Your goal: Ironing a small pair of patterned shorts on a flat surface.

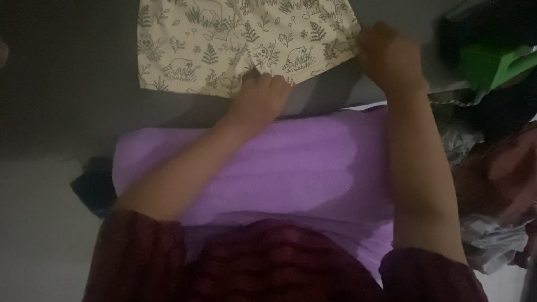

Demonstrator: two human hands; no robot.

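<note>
I see the printed cloth [240,42] flat on the grey top, long axis left–right, just beyond both hands — left hand [260,98] pinches its near hem, right hand [386,56] grips its right corner.

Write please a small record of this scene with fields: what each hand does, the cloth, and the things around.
left hand: left hand presses on the lower edge of the printed cloth
right hand: right hand grips the cloth's lower right corner
cloth: cream, with a drawn pattern of animals and plants, lying flat on the grey surface
in front of the body: purple towel under both forearms
to the right: green object and crumpled clothes
sleeves: dark red checked
</note>
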